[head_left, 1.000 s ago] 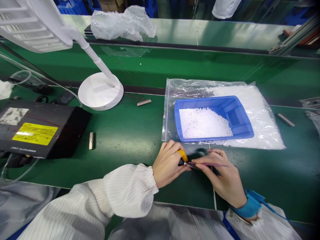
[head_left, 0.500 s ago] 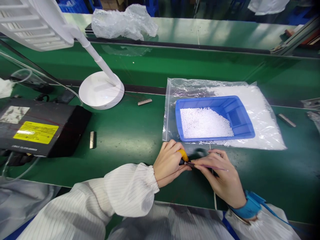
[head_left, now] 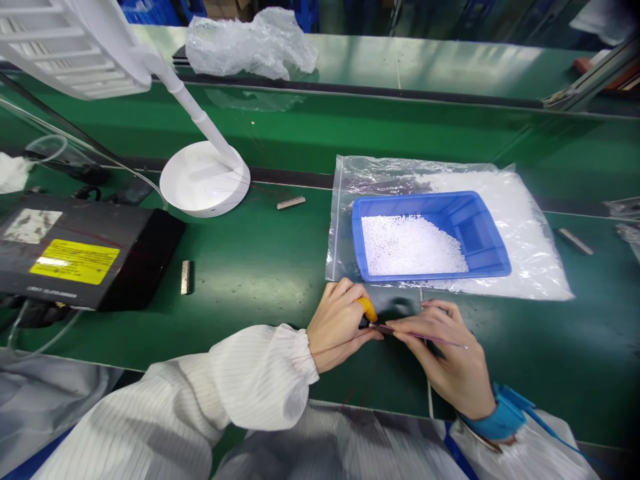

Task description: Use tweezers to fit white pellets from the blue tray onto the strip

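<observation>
Pinching a small orange-tipped part [head_left: 367,309] between closed fingers [head_left: 350,293], the left hand [head_left: 336,325] rests low on the green worktop [head_left: 260,267], its white striped sleeve [head_left: 240,380] trailing back toward the person. The right hand [head_left: 450,357] meets it from the other side, thumb and forefinger closed on a thin reddish strand [head_left: 430,338] that runs out past the knuckles; the strand's near end touches the orange-tipped part where the two sets of fingertips come together. A blue wrist strap [head_left: 500,417] sits on the right wrist. Just beyond the fingers lies a clear plastic bag [head_left: 530,233] of white granules, with a blue tray [head_left: 480,230] resting on it, partly filled with the same white granules [head_left: 410,245]. Well to the left of the fingers stand a black box with a yellow label [head_left: 75,257] and the round white base of a lamp [head_left: 205,180]; a small metal comb-like piece [head_left: 187,277] lies between the box and the hands.
</observation>
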{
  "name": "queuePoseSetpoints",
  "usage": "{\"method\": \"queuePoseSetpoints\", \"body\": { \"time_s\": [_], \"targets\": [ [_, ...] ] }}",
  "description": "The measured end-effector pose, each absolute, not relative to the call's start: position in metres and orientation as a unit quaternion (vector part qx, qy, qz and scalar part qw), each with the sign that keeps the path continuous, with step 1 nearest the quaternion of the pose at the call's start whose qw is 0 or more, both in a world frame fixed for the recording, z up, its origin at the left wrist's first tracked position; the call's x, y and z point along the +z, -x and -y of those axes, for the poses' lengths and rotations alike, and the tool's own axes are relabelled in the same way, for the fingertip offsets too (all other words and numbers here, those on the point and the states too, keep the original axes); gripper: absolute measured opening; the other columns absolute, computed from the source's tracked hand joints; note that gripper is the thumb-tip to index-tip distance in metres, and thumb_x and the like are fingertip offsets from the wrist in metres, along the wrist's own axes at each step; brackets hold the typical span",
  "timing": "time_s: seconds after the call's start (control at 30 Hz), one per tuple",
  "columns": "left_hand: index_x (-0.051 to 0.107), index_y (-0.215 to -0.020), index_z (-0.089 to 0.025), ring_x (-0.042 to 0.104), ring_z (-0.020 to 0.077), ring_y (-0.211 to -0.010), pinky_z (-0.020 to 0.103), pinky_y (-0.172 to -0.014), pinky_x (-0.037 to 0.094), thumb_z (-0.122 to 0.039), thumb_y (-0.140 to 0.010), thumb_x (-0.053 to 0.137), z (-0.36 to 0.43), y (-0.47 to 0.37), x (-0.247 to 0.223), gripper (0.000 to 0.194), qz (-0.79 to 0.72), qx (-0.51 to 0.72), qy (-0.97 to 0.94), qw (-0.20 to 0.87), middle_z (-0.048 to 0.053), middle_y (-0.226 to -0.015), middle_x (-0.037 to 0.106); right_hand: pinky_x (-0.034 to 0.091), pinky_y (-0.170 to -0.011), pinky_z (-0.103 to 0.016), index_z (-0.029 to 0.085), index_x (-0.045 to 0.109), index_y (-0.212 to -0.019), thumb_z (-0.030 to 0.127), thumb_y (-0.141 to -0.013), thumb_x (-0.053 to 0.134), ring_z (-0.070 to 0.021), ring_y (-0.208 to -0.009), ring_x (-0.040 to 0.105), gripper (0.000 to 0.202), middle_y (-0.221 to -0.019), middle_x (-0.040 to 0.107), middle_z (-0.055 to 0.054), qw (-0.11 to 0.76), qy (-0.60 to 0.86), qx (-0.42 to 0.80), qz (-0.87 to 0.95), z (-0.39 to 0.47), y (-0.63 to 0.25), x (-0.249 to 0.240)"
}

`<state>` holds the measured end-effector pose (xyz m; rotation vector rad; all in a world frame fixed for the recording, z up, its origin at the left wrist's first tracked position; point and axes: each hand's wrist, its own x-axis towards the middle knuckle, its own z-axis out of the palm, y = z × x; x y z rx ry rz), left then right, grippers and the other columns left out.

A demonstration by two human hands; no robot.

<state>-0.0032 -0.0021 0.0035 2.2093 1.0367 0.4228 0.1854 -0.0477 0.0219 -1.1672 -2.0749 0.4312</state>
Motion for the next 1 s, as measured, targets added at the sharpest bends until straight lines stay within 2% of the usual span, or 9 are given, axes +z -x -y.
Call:
{"method": "queuePoseSetpoints", "body": {
  "time_s": [0.33, 0.7, 1.0],
  "targets": [
    [0.056, -0.082, -0.018, 0.046, 0.0189, -0.095, 0.035, -0.081, 0.034, -0.037, -0.086, 0.061, 0.002, 0.004, 0.002, 0.021, -0.390, 0.175, -0.849, 0.310, 0.001, -0.099, 0.056, 0.040, -0.083, -0.041, 0.022, 0.058, -0.098, 0.009, -0.086, 0.059, -0.0128, -0.071, 0.060, 0.017, -0.090, 0.070, 0.000, 0.332, 0.458, 0.153, 0.810, 0.045, -0.183, 0.021],
    [0.058, -0.081, -0.017, 0.046, 0.0192, -0.092, 0.036, -0.078, 0.034, -0.036, -0.085, 0.063, -0.001, 0.002, 0.006, 0.020, -0.391, 0.162, -0.851, 0.310, 0.001, -0.093, 0.057, 0.039, -0.086, -0.040, 0.024, 0.056, -0.100, 0.012, -0.088, 0.056, -0.0126, -0.069, 0.059, 0.018, -0.087, 0.070, 0.004, 0.270, 0.462, 0.107, 0.838, 0.045, -0.174, 0.036],
    [0.058, -0.078, -0.017, 0.046, 0.0188, -0.090, 0.035, -0.078, 0.034, -0.034, -0.073, 0.076, 0.001, -0.001, -0.001, 0.025, -0.407, 0.178, -0.847, 0.293, 0.000, -0.091, 0.058, 0.040, -0.086, -0.040, 0.022, 0.055, -0.097, 0.013, -0.089, 0.055, -0.0133, -0.070, 0.057, 0.013, -0.086, 0.069, 0.002, 0.252, 0.467, 0.092, 0.842, 0.045, -0.173, 0.038]
  ]
}}
